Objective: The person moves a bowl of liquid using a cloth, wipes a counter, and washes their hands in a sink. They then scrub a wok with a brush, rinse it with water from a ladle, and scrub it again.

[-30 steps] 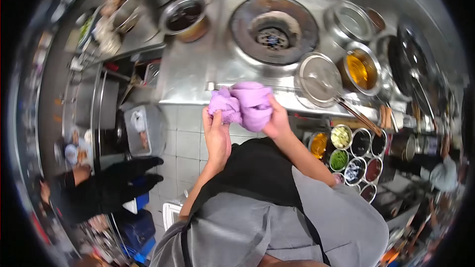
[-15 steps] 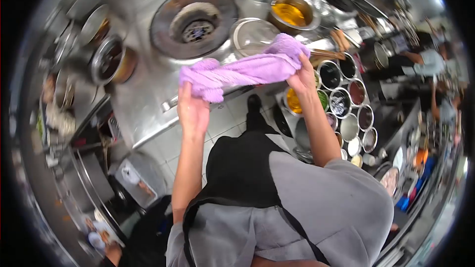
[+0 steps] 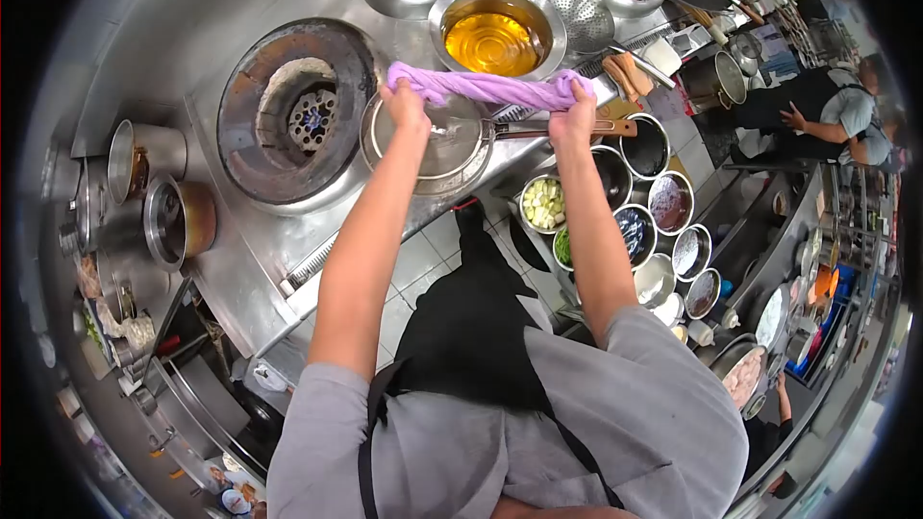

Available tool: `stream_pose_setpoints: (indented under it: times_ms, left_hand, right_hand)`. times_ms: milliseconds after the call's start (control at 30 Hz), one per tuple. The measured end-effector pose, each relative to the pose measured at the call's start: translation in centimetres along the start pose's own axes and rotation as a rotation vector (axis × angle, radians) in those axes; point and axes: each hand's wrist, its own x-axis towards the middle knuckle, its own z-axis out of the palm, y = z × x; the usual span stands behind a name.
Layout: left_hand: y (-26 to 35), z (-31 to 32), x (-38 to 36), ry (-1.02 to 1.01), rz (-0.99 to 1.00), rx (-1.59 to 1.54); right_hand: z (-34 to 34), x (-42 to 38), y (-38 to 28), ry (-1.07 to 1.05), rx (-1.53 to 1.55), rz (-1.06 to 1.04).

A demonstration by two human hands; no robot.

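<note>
A purple towel [image 3: 490, 87], twisted into a rope, stretches between my two hands. Its left end is gripped in my left hand [image 3: 405, 108], and my right hand [image 3: 574, 116] closes round the other end. Below the towel lies a round mesh strainer [image 3: 444, 146] with a wooden handle [image 3: 615, 128] pointing right, partly covered by my left hand and forearm. Just behind the towel stands a metal bowl [image 3: 551, 14] of yellow oil [image 3: 492, 43].
A wok burner [image 3: 236, 125] with a small blue flame is on the left of the steel counter [image 3: 240, 264]. Several ingredient pots [image 3: 670, 202] stand at the right. A perforated ladle [image 3: 580, 17] lies beside the oil. A co-worker [image 3: 846, 115] stands at far right.
The towel has gone from loose and bunched to tightly twisted. Both hands now sit farther up the view, and the camera view has shifted, bringing the oil bowl nearer the middle.
</note>
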Motion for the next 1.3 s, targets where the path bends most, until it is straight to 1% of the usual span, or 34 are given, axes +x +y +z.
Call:
stream_pose_setpoints:
  times_ms: [33,67,100,133,167,200,233,300,333,367,400,433,500,533,600,767,833,900,967,1067,1100,1133,1167,1200,1233,1267,1300]
  left_hand:
    - [-0.9,0.1,1.4,0.0,0.063,0.05]
    - [-1.6,0.0,2.8,-0.107,0.061,0.024]
    - [-2.2,-0.3,4.3,-0.109,0.057,0.031]
    - [-2.5,-0.4,5.6,-0.209,0.048,0.095]
    - [-2.9,-0.2,6.7,-0.311,0.041,0.157]
    - [-2.4,0.7,6.6,-0.291,0.052,0.234]
    - [-2.4,1.4,6.9,-0.295,0.053,0.242]
    - [-2.4,2.4,7.3,-0.27,-0.023,0.305]
    - [-2.4,2.6,7.7,-0.268,-0.021,0.308]
    - [-2.1,2.6,8.1,-0.345,-0.114,0.306]
    - [-2.0,2.7,8.6,-0.422,-0.206,0.303]
    - [-2.1,2.8,8.8,-0.42,-0.203,0.303]
    - [-2.1,2.9,9.0,-0.418,-0.264,0.175]
    - [-2.0,2.9,9.0,-0.423,-0.26,0.178]
    - [-2.0,2.7,8.8,-0.47,-0.171,0.265]
    - [-1.6,3.2,8.3,-0.509,-0.086,0.273]
    - [-0.9,3.6,7.6,-0.538,-0.069,0.269]
    - [0.2,4.1,7.2,-0.577,-0.022,0.229]
    - [2.3,5.0,6.0,-0.613,-0.017,0.252]
    - [5.6,5.8,3.3,-0.696,0.099,0.345]
    - [7.0,6.1,2.0,-0.741,0.113,0.319]
    - [7.9,6.2,1.6,-0.74,0.133,0.341]
    - [9.3,6.5,0.3,-0.729,0.183,0.391]
    - [10.9,6.2,-0.1,-0.789,0.21,0.489]
    - [12.6,6.4,-1.9,-0.823,0.297,0.549]
    - [13.7,6.4,-2.1,-0.818,0.307,0.587]
    - [15.4,6.9,-5.4,-0.913,0.106,0.477]
  right_hand:
    - [-0.1,0.8,0.4,0.008,-0.004,0.005]
    - [0.0,1.8,0.6,0.016,-0.045,-0.011]
    - [-0.1,2.8,0.7,0.026,-0.083,-0.028]
    - [-0.3,3.7,0.8,-0.028,-0.138,-0.079]
    - [-0.4,4.6,0.7,-0.021,-0.131,-0.081]
    - [-0.5,5.4,0.6,-0.034,-0.213,-0.078]
    - [-0.6,6.1,0.5,-0.049,-0.295,-0.074]
    - [-0.8,7.8,0.5,-0.041,-0.324,-0.054]
    - [-0.9,8.9,0.3,-0.113,-0.327,0.025]
    - [-1.0,9.7,0.2,-0.187,-0.331,0.105]
    - [-0.5,10.2,-0.2,-0.2,-0.378,0.136]
    - [-0.1,10.6,-0.6,-0.202,-0.378,0.138]
    - [0.2,11.1,-1.0,-0.198,-0.393,0.236]
    - [0.2,11.4,-1.0,-0.184,-0.414,0.237]
    - [0.3,11.9,-0.7,-0.202,-0.424,0.198]
    - [0.3,13.0,-0.7,-0.263,-0.412,0.123]
    - [0.9,12.0,-1.9,-0.297,-0.376,0.123]
    - [1.5,10.5,-3.1,-0.279,-0.361,0.117]
    - [1.9,9.0,-4.2,-0.277,-0.311,0.054]
    - [2.6,5.5,-6.5,-0.267,-0.264,-0.026]
    - [2.6,4.1,-7.4,-0.26,-0.252,-0.08]
    - [2.6,2.3,-8.2,-0.235,-0.223,-0.113]
    - [2.8,0.2,-9.2,-0.229,-0.198,-0.143]
    - [3.1,-2.4,-10.4,-0.178,-0.168,-0.118]
    - [4.0,-5.6,-11.6,-0.151,-0.127,-0.126]
    - [3.6,-7.6,-12.2,-0.142,-0.022,-0.156]
    - [2.7,-9.4,-12.9,-0.115,-0.015,-0.188]
